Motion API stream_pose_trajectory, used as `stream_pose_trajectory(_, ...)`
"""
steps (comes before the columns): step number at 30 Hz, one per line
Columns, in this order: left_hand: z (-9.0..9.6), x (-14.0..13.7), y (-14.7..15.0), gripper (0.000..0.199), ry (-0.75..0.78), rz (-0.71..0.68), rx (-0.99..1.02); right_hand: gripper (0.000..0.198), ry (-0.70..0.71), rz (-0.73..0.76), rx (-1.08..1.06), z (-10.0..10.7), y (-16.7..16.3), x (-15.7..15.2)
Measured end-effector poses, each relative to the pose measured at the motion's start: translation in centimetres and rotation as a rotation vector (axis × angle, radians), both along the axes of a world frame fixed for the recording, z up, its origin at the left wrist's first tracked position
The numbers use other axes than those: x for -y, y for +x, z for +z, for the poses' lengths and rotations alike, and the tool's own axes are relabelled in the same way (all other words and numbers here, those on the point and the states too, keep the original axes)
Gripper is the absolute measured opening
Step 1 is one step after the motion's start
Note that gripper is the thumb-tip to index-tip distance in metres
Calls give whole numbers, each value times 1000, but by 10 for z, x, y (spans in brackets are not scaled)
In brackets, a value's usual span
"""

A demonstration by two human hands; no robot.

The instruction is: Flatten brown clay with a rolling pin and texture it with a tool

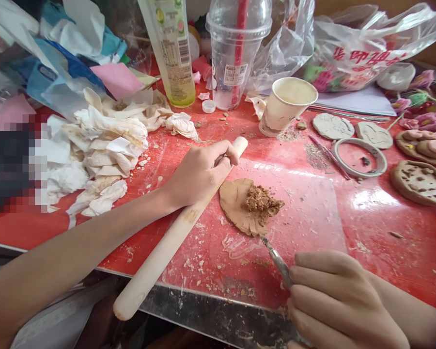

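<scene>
My left hand (203, 172) is closed around the upper part of a pale wooden rolling pin (167, 252), which lies slantwise across the table's front edge. Just right of it is a flattened piece of brown clay (236, 206), with a rough crumbly lump of clay (262, 201) on its right side. In my right hand (337, 295), at the lower right, is a slim clay tool (277, 261) with a metal front part. Its tip meets the clay's lower edge. The tool's rear end is mostly hidden by my fingers.
Crumpled tissues (105, 140) are heaped at the left. A bottle (172, 53), a lidded plastic cup (227, 53) and a paper cup (288, 104) stand behind the clay. To the right lie a tape roll (381, 160) and several clay pieces (421, 182) on the red table (396, 261).
</scene>
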State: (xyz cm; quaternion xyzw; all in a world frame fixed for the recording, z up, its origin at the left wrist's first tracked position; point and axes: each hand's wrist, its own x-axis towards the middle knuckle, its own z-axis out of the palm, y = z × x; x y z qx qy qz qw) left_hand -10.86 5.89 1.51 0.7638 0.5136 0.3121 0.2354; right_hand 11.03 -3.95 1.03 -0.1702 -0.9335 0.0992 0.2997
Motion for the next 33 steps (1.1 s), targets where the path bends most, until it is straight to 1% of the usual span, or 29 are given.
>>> stream_pose_trajectory(2, 0, 0, 0, 17, 3, -2, -1, 48, -24, 37, 57, 0, -1, -1)
stream_pose_trajectory(3, 0, 0, 0, 17, 5, -2, -2, 48, -2, 81, 49, 0, -1, -4)
stream_pose_trajectory(5, -1, 0, 0, 17, 6, 1, -4, 46, 88, 170, -8, -1, -3, -11)
stream_pose_trajectory(7, -1, 0, 0, 17, 8, 4, -5, 44, 169, 227, -40, -2, -4, -17)
stream_pose_trajectory(12, -1, 1, 1, 17, 25, 7, -16, 44, 239, 171, 7, 0, -9, -19)
stream_pose_trajectory(16, 0, 2, 2, 16, 22, 19, -15, 38, 283, 181, 6, 3, -11, -19)
stream_pose_trajectory(19, 0, 2, 3, 17, 8, 23, -15, 31, 277, 206, 59, 4, -11, -21)
stream_pose_trajectory(23, 0, 3, 4, 18, 1, 27, -8, 25, 218, 201, 138, 6, -12, -22)
stream_pose_trajectory(27, 1, 3, 4, 18, -6, 33, -7, 28, 136, 152, 184, 8, -14, -23)
stream_pose_trajectory(33, 1, 2, 5, 17, -1, 27, -7, 29, 126, 81, 200, 8, -15, -26)
